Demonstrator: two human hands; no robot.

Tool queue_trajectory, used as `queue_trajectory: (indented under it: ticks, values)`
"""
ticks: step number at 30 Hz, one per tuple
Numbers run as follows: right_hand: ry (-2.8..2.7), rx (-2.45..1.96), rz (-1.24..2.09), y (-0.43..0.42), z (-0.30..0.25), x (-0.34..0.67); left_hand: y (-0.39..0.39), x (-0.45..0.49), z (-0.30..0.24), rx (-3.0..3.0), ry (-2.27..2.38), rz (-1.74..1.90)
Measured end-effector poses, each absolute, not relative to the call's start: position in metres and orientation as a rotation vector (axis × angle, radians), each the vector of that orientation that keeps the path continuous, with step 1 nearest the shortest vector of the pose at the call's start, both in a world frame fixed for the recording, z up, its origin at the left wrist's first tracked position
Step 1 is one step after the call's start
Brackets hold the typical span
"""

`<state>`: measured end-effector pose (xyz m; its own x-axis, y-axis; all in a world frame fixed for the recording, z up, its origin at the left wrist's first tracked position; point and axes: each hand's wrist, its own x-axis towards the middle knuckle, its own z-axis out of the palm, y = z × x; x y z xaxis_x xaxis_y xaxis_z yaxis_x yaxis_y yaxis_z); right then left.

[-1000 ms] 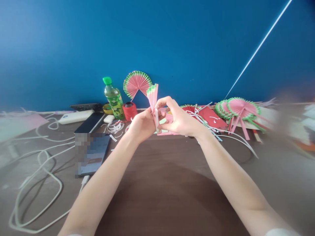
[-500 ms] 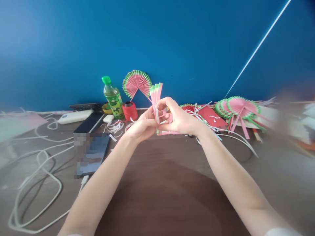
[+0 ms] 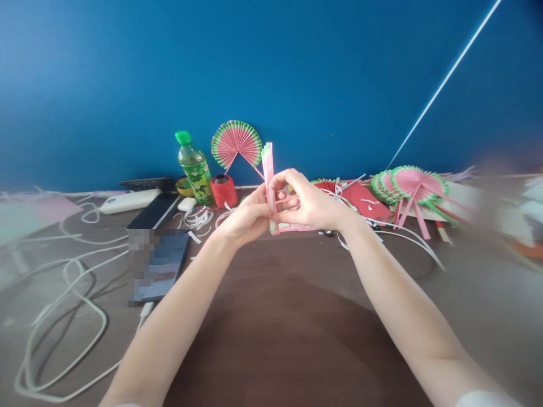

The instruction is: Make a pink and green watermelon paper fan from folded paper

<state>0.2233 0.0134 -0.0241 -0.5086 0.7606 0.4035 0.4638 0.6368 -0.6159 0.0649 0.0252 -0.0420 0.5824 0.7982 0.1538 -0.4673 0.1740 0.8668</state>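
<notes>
Between my two hands stands a pleated paper fan [image 3: 268, 161], pink with green and white at its top, its folds pressed into a narrow upright bundle. My left hand [image 3: 250, 217] is closed on the fan's left side, low down. From the right, my right hand [image 3: 303, 200] pinches the same bundle with thumb and fingers. Some pink paper shows between and behind the right fingers; its exact shape is partly hidden. Just behind, an opened round paper fan [image 3: 237, 144], pink with a green edge, leans against the blue wall.
A green-capped bottle [image 3: 195, 172] and a red thread spool [image 3: 223, 192] stand at the back left. A phone [image 3: 163, 268] and white cables [image 3: 104, 322] lie left. Several finished fans [image 3: 418, 183], red paper [image 3: 367, 200] and white strips lie right.
The top of the paper fan has closed up from a slight spread into a tighter, narrower bundle. Both hands have stayed almost in place around it.
</notes>
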Motion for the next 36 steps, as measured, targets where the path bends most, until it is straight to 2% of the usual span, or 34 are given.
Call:
queue_trajectory:
  ticks: [11, 21, 36]
  values:
    - [-2.065, -0.964, 0.395, 0.0142, -0.0217, 0.22, 0.0196, 0.0684, -0.0455, 1.155, 0.35, 0.825]
    - [-2.01, -0.951, 0.364, 0.0147, -0.0237, 0.2185, 0.0196, 0.0693, -0.0463, 1.202, 0.34, 0.824]
    - [-1.877, -0.954, 0.529, 0.0161, -0.0257, 0.2181, 0.0199, 0.0699, -0.0483, 1.25, 0.288, 0.786]
